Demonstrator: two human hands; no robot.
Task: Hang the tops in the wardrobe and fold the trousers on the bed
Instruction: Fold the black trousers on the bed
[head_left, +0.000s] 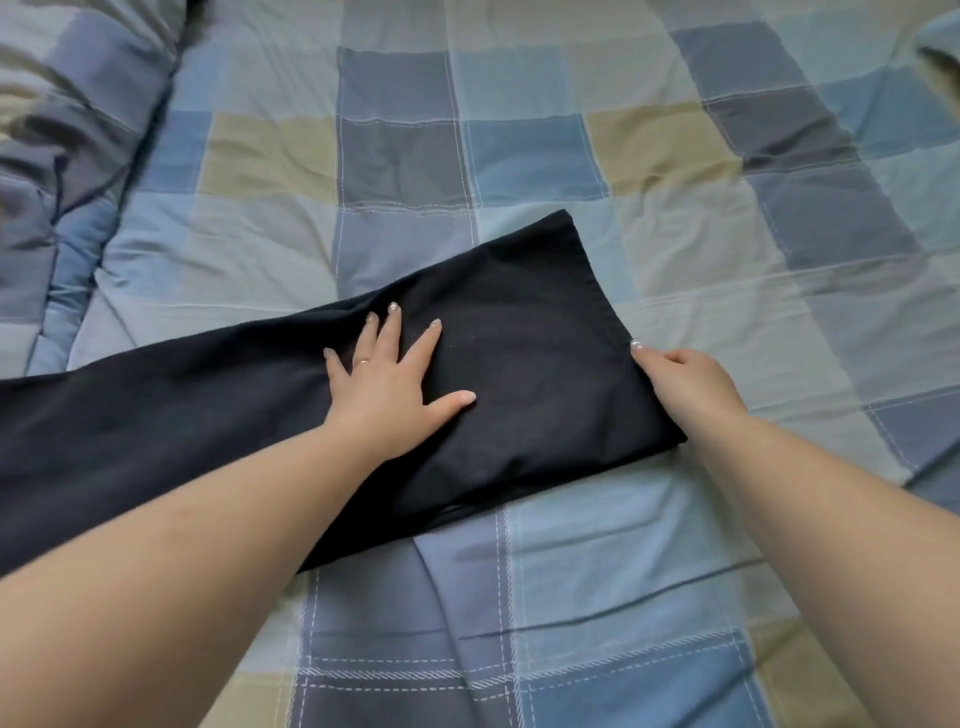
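Dark navy trousers (524, 332) lie flat across the bed, stretched from the left edge of the view to a straight hem end at the right. My left hand (395, 384) presses flat on the cloth near its middle, fingers spread, a ring on one finger. At the right hem edge my right hand (685, 379) rests with its fingers curled against the fabric's border; whether it pinches the edge is hard to tell. No tops are in view.
The bed is covered by a checked quilt (535, 161) in blue, grey and tan squares. A bunched fold of the same bedding (57, 171) rises at the far left. Another raised fold sits at the top right corner.
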